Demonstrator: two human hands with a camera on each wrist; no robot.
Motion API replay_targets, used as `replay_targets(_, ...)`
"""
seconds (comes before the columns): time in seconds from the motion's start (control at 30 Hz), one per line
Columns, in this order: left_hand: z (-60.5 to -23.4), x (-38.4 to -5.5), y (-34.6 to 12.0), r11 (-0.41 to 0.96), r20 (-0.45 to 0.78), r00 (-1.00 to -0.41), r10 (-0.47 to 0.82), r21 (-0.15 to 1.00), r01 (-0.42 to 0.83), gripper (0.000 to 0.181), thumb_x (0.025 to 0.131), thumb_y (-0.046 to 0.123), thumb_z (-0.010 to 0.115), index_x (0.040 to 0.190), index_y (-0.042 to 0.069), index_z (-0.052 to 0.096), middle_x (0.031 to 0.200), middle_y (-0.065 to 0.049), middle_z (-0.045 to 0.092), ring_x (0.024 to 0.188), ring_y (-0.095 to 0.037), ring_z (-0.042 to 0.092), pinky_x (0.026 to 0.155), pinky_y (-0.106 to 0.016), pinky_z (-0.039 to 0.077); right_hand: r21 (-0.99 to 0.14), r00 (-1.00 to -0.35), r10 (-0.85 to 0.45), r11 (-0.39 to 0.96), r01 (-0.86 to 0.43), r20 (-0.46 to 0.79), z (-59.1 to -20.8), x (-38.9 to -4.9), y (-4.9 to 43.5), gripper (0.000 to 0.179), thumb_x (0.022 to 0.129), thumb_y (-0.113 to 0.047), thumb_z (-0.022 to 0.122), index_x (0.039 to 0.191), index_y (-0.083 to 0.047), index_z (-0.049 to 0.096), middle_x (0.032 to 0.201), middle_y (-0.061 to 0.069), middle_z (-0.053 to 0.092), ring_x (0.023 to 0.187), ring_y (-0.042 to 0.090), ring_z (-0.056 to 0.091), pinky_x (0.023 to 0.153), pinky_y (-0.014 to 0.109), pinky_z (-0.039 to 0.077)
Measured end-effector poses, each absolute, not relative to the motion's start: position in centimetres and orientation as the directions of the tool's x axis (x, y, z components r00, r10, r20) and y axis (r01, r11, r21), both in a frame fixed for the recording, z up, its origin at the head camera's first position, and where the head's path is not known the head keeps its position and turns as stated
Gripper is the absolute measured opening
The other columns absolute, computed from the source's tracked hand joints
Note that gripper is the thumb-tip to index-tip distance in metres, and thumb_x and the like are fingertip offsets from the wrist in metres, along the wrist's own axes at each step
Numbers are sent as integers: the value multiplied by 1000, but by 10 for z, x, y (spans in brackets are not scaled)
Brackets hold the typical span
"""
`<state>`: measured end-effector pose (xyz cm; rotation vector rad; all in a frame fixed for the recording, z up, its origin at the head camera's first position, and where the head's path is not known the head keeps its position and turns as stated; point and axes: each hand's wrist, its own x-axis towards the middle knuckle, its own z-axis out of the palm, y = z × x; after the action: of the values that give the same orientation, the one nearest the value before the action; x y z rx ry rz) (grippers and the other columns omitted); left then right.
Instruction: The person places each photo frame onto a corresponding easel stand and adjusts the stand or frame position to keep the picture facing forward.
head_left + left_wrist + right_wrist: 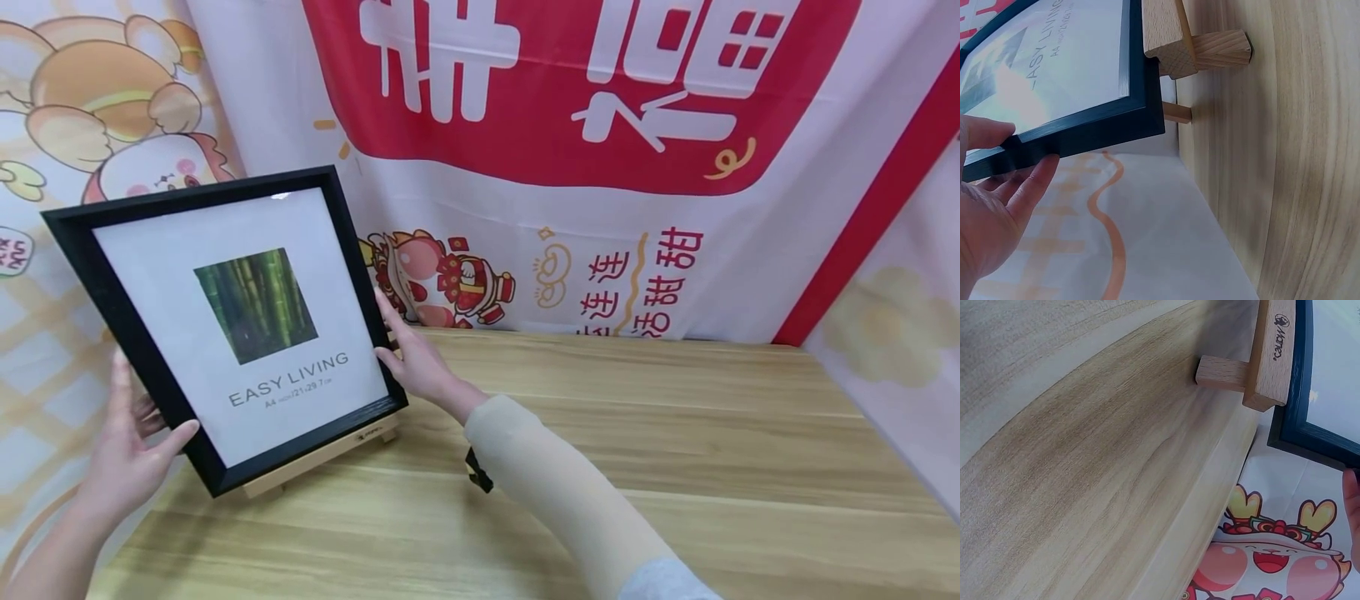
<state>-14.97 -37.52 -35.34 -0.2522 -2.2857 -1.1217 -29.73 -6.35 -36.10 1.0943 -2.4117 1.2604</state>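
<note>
A black picture frame (225, 342) leans back on a small wooden easel (322, 458) at the left of the table. Behind its glass is a white sheet with a green bamboo picture (258, 307) and the words EASY LIVING. My left hand (131, 462) grips the frame's left side low down, thumb on the front edge and fingers behind. At the opposite side, my right hand (422, 362) holds the edge between thumb and fingers. The frame's lower edge sits at the easel's ledge (1272, 356). In the right wrist view only part of the right hand shows.
The wood-grain table (675, 433) stretches to the right. Behind it hangs a white cloth (525, 225) with a red printed panel and cartoon figures. Another patterned cloth (1141, 212) hangs close by the left side. A black thing (477, 471) shows beside the right sleeve.
</note>
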Motion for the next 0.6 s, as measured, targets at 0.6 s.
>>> replay_targets(0.6,-355,-152,-381,619,562,-825,-64,671,409,116,75,-27,62,157,21,-6,111,32,47,96,16,49,78,-2,42,-641,-727,-523,380,-666,445,-360,-300,-68,85,98,-11,57,157,-31,0,160,-6,18,128,15,46,91,22,49)
